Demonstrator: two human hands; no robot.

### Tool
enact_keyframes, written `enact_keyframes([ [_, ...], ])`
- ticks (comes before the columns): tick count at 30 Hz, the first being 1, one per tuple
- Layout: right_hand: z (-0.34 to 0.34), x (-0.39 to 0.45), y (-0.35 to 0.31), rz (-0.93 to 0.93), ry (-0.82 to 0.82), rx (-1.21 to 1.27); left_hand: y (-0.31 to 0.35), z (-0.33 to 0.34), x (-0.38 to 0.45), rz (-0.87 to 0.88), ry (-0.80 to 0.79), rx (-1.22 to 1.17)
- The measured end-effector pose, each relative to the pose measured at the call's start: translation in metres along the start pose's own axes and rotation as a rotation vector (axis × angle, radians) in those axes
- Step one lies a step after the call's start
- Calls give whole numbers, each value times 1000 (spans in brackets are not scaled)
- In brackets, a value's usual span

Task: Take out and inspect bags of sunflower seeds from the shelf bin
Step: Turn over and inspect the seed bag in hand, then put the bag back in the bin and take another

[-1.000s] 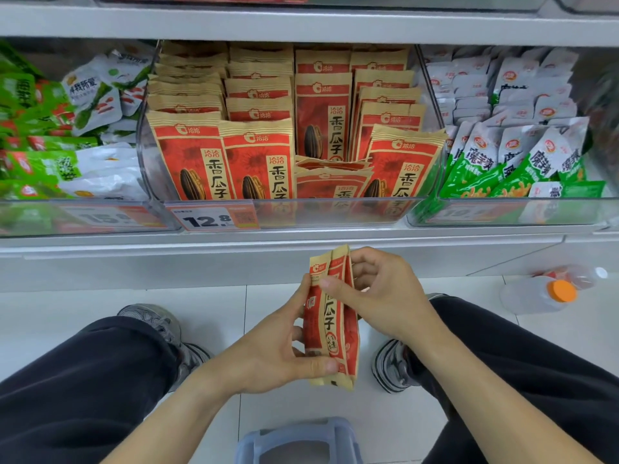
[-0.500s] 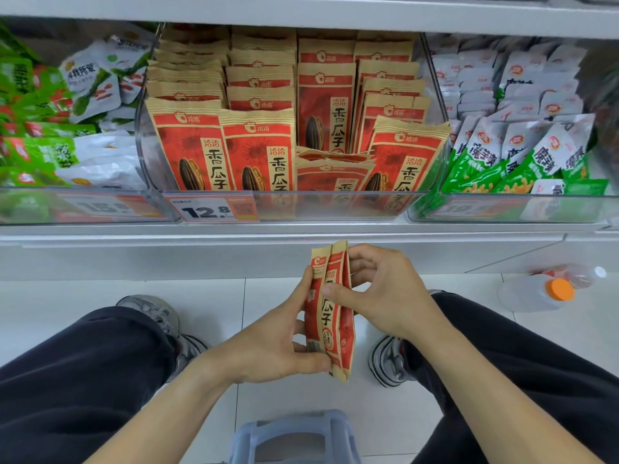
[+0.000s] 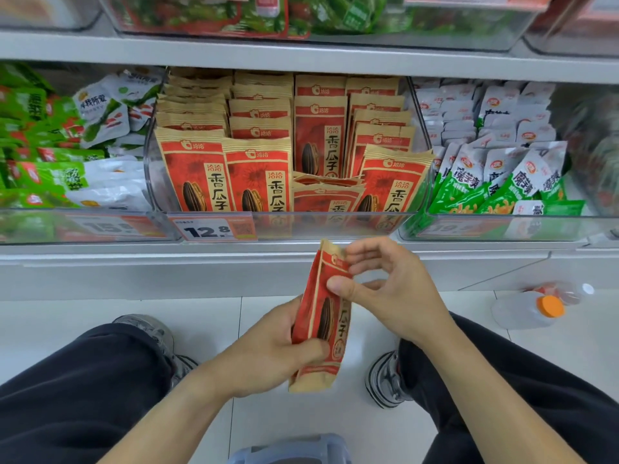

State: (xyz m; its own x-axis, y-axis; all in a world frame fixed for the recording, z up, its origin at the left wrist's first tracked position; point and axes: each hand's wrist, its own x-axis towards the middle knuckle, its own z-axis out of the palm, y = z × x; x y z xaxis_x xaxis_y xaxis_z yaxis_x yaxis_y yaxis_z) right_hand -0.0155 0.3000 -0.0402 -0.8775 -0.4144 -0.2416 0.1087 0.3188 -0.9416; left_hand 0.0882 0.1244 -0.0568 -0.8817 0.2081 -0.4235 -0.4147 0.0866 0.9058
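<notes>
Left hand (image 3: pixel 268 349) fingers tucked behind held seed bag (image 3: pixel 323 316), out of sight. Bag's upper print partly under right hand (image 3: pixel 388 289) thumb and fingertips. Shelf bin (image 3: pixel 154 182) front wall blurs lower halves of front bags. Price tag (image 3: pixel 214 229) small print unreadable. Left bin's tag smeared. Blue-grey object (image 3: pixel 291 450) cut by bottom edge, can't identify. Top-shelf packets (image 3: pixel 214 11) cropped, blurry.

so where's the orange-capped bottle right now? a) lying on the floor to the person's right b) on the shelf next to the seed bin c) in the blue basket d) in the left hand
a, the orange-capped bottle lies on its side on the floor tiles by the right leg, below the shelf.
</notes>
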Motion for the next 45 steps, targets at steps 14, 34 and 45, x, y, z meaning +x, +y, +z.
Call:
enact_keyframes([
  [14, -64, 4, -57, -449, -138, 64, 51, -15, -22, 402, 465, 115],
  [34, -30, 85, -105, -767, 309, -471, 83, -70, 50, 634, 672, 865],
  [45, -23, 111, -105, -395, 138, -747, 90, -63, 55, 530, 758, 657],
])
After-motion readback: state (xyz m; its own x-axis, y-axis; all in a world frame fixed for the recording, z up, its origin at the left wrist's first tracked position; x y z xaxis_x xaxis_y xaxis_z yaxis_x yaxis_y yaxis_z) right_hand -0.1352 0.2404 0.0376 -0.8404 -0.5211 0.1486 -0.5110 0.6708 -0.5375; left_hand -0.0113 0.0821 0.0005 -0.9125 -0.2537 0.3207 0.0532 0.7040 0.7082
